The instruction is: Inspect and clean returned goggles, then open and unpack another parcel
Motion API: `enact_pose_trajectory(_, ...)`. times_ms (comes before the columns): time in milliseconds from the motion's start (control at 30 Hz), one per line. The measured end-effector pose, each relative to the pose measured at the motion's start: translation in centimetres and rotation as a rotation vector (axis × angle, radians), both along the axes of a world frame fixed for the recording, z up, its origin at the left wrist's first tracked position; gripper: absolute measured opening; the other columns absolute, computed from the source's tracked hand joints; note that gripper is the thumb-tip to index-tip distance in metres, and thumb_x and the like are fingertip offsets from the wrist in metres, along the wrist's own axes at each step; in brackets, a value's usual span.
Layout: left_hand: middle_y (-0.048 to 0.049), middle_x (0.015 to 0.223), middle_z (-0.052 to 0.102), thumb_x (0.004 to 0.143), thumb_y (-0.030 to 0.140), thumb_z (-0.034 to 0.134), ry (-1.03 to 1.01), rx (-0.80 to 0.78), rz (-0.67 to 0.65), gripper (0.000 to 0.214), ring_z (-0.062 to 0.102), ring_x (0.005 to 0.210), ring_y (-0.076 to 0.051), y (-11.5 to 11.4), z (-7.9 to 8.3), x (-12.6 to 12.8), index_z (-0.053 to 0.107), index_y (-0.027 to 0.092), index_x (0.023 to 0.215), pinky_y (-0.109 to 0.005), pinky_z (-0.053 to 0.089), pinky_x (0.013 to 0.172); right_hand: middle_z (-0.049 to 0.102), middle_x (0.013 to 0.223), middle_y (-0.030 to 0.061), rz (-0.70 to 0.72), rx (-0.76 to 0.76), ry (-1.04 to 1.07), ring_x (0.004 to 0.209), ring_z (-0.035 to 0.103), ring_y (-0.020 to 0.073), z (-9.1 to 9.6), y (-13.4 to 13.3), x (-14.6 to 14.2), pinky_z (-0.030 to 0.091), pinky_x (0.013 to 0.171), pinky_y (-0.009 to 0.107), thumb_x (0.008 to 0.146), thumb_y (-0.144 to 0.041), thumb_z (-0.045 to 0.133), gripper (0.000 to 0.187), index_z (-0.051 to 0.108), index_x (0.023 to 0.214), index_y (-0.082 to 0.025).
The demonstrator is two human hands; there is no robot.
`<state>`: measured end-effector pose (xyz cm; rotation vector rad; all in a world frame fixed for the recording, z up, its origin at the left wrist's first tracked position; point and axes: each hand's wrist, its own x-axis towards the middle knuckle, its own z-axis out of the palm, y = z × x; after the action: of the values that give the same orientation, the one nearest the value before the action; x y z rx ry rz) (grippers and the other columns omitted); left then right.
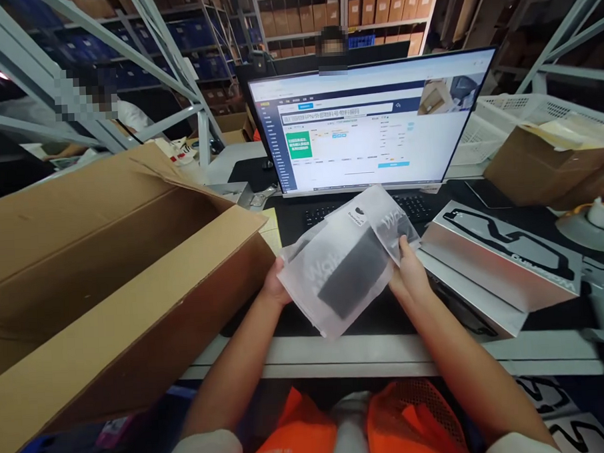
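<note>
A frosted white plastic pouch [348, 258] with a dark item inside and a small black label near its top hangs above the desk edge, in front of the keyboard. My left hand [274, 288] grips its lower left edge from behind, fingers mostly hidden. Closed on the pouch's right side is my right hand [409, 272], thumb on top.
A large open cardboard box [108, 262] fills the left. A monitor [367, 123] and keyboard [416, 207] stand behind the pouch. A silver flat box [503, 258] lies at right, with a brown carton [539, 163], white baskets [527, 110] and a tape dispenser [595, 227]. People sit behind.
</note>
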<state>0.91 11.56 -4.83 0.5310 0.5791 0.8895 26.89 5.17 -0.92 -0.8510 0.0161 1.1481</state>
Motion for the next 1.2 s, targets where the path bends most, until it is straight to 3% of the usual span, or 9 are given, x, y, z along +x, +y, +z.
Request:
enact_pose_trajectory(100,-0.015,0.108,0.076,0.063,0.09,0.061,0.014,-0.044,0.04,0.087,0.051,0.136,-0.046,-0.2,0.5,0.8,0.07,0.017,0.11,-0.06,0.039,0.114,0.078,0.105,0.0065,-0.014,-0.025,0.02,0.103,0.074,0.0188,0.0,0.0,-0.2,0.06,0.098,0.036,0.106,-0.038,0.047,0.034,0.072,0.108,-0.015)
enact_pose_trajectory(200,-0.016,0.112,0.075,0.052,0.092,0.068,-0.013,0.032,0.062,0.094,0.05,0.136,-0.048,-0.7,1.4,1.8,0.07,0.018,0.111,-0.061,0.043,0.112,0.079,0.102,0.0053,-0.058,-0.029,0.014,0.102,0.074,0.0179,0.2,0.1,-0.2,0.06,0.099,0.037,0.107,-0.038,0.043,0.036,0.071,0.111,-0.017)
enact_pose_trajectory(300,-0.0113,0.104,0.076,0.05,0.055,0.093,0.098,0.071,0.062,0.069,0.062,0.123,-0.044,-1.3,1.9,2.4,0.071,0.022,0.107,-0.057,0.049,0.108,0.079,0.098,0.004,-0.032,-0.034,0.005,0.101,0.074,0.018,0.6,0.1,-0.1,0.06,0.099,0.039,0.108,-0.037,0.038,0.038,0.071,0.111,-0.019)
enact_pose_trajectory(400,-0.0075,0.097,0.077,0.052,0.031,0.096,0.19,0.059,0.115,0.06,0.071,0.105,-0.037,-1.3,1.8,2.6,0.071,0.023,0.106,-0.055,0.055,0.101,0.079,0.099,0.0027,0.039,0.03,-0.011,0.102,0.074,0.0196,1.1,-0.4,-0.1,0.06,0.099,0.043,0.107,-0.04,0.036,0.04,0.071,0.111,-0.022)
enact_pose_trajectory(567,-0.0065,0.096,0.077,0.054,0.032,0.096,0.21,0.111,0.266,0.057,0.073,0.095,-0.03,-0.4,2.0,2.2,0.072,0.022,0.105,-0.046,0.06,0.093,0.078,0.105,0.0018,0.162,0.183,0.054,0.106,0.072,0.0218,1.1,-1.3,-0.5,0.057,0.102,0.044,0.1,-0.047,0.048,0.035,0.072,0.109,-0.023)
enact_pose_trajectory(667,-0.0054,0.097,0.077,0.052,0.031,0.097,0.207,0.136,0.331,0.056,0.073,0.088,-0.025,0.1,2.3,1.7,0.072,0.022,0.102,-0.038,0.062,0.085,0.078,0.103,0.0006,0.206,0.244,0.056,0.104,0.072,0.0232,0.8,-1.6,-0.7,0.056,0.103,0.045,0.089,-0.037,0.057,0.027,0.072,0.108,-0.025)
enact_pose_trajectory(833,-0.0055,0.1,0.077,0.052,0.031,0.097,0.216,0.126,0.356,0.057,0.073,0.089,-0.024,0.5,2.3,1.3,0.073,0.022,0.103,-0.036,0.062,0.085,0.078,0.103,0.0008,0.268,0.338,-0.059,0.113,0.069,0.0279,0.8,-1.6,-1.0,0.052,0.106,0.05,0.075,-0.028,0.062,0.035,0.071,0.108,-0.027)
enact_pose_trajectory(1033,-0.0064,0.096,0.077,0.054,0.03,0.095,0.272,0.102,0.3,0.056,0.073,0.088,-0.027,1.1,1.7,0.8,0.071,0.022,0.105,-0.042,0.061,0.087,0.076,0.115,0.0026,0.014,0.344,-0.295,0.117,0.067,0.0269,0.7,-1.8,-0.8,0.05,0.108,0.049,0.075,-0.026,0.077,0.041,0.069,0.116,-0.025)
enact_pose_trajectory(1200,-0.0058,0.094,0.077,0.065,0.027,0.088,0.278,0.055,0.235,0.045,0.074,0.091,-0.03,1.2,1.5,0.5,0.071,0.022,0.106,-0.049,0.058,0.097,0.075,0.116,0.0075,-0.09,0.314,-0.389,0.118,0.066,0.0251,0.4,-2.0,-0.7,0.05,0.108,0.045,0.086,-0.04,0.07,0.035,0.07,0.114,-0.019)
